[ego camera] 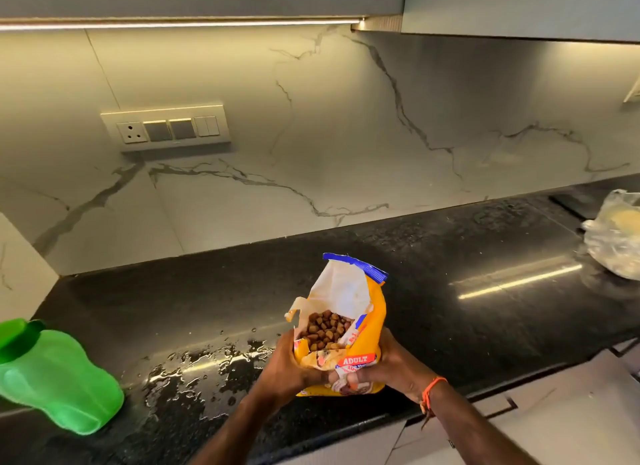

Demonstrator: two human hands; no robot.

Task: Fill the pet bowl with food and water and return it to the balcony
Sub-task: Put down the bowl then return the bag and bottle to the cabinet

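Note:
A yellow pet food bag (372,312) with a blue torn top stands open over the black counter (450,256), brown kibble (323,329) showing inside. My left hand (287,364) grips the bag's left side and my right hand (391,364) grips its lower right, an orange thread around that wrist. A green water bottle (59,374) with a green cap lies tilted at the counter's left end. No pet bowl is in view.
Spilled water (194,364) spreads over the counter left of my hands. A clear plastic bag (616,236) with something pale inside sits at the far right. A switch panel (166,127) is on the marble wall, with cabinets overhead.

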